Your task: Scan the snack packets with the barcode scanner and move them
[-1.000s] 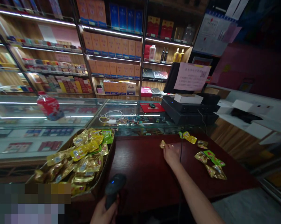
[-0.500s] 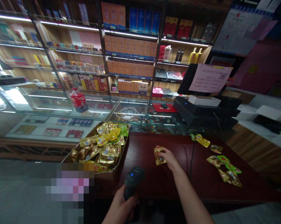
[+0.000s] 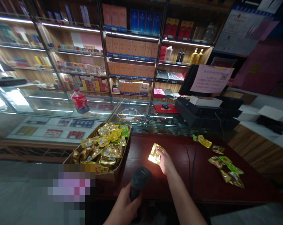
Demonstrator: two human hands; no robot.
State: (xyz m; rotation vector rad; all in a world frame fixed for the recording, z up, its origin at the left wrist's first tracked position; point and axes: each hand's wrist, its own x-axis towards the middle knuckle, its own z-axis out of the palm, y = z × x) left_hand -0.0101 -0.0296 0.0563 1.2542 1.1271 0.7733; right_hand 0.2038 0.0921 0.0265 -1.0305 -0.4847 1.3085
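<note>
Left hand [image 3: 126, 201]: fingers wrapped around the grip of a black scanner [image 3: 141, 178], near the front edge of the surface [image 3: 207, 184].
Right hand [image 3: 165, 161]: fingers pinching a gold packet [image 3: 154, 153] by its right side.
Gold packet: brightly lit, beyond the scanner head, over the middle of the surface; whether it touches the wood I cannot tell.
Gap ahead of the scanner: scanner and packet stand apart, dark red wood showing between them.
Left side: a box [image 3: 110, 177] heaped with packets; a strip of wood separates its right wall from the gold packet.
Right side: a wider stretch of wood from the right forearm to the loose packets [image 3: 230, 165], crossed by a dark cable [image 3: 194, 162].
Right edge: the loose packets lie inside it.
Far edge: a glass case [image 3: 143, 129] stands just behind.
</note>
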